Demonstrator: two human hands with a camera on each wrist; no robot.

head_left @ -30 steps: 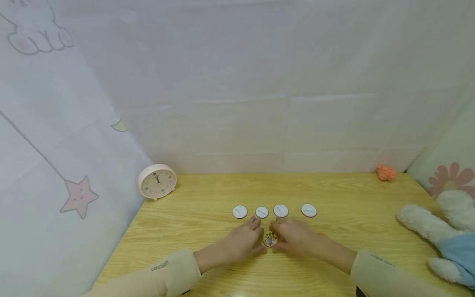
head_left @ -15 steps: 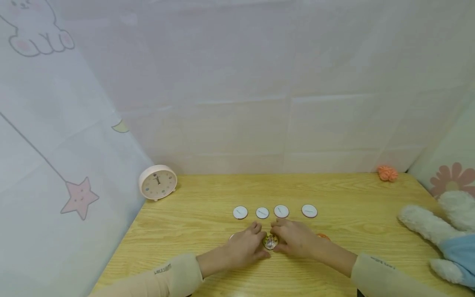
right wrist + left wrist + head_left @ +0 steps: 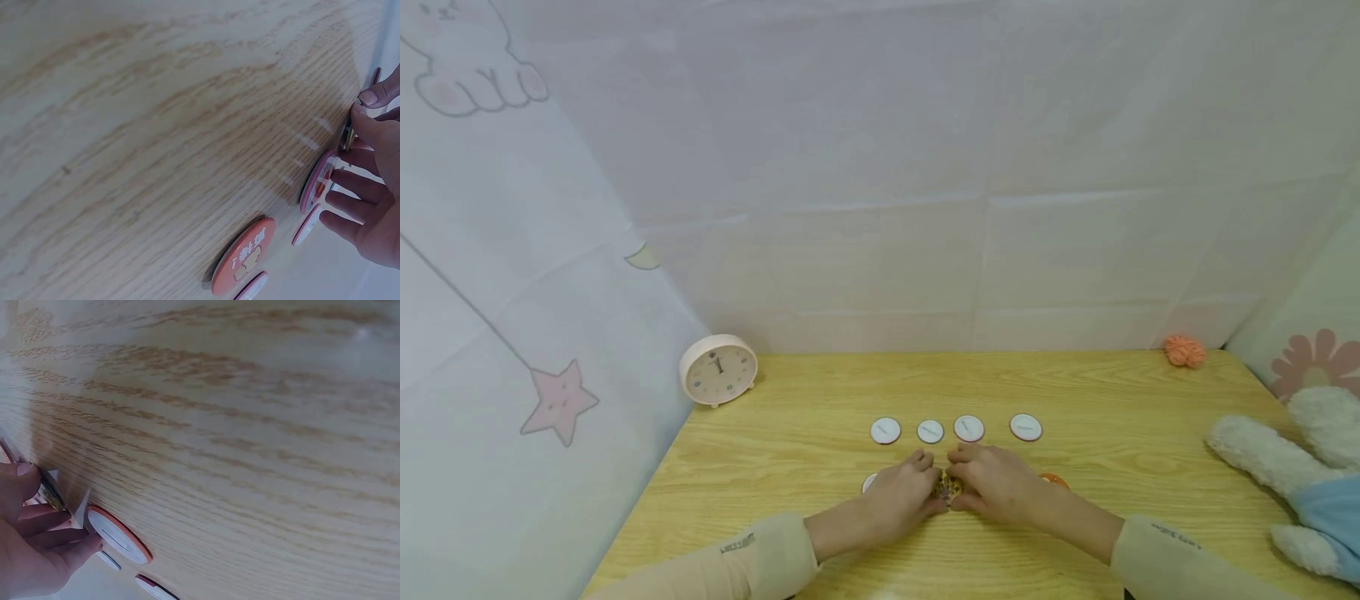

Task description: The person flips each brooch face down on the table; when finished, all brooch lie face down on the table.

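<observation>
A small round button badge point(image 3: 947, 490) with a yellow patterned face is between my two hands at the table's front middle. My left hand point(image 3: 898, 498) pinches its left edge between thumb and fingers; in the left wrist view the badge point(image 3: 52, 495) is seen edge-on. From the right, my right hand point(image 3: 1000, 485) pinches the other edge with thumb and index finger, its remaining fingers spread in the right wrist view. Beside the left hand lies a white-backed badge point(image 3: 117, 534) with a red rim. An orange badge point(image 3: 245, 255) lies face up, partly hidden behind the right wrist in the head view.
Several white-backed badges lie in a row behind the hands, the rightmost badge point(image 3: 1026, 427) set farther apart. A round clock point(image 3: 719, 371) stands at the back left. An orange fluffy ball point(image 3: 1183, 351) sits back right, and a plush toy point(image 3: 1318, 496) lies at the right edge.
My left hand has shifted slightly right, its fingers now closer round the patterned badge. More of the white badge and of the orange badge shows beside the hands.
</observation>
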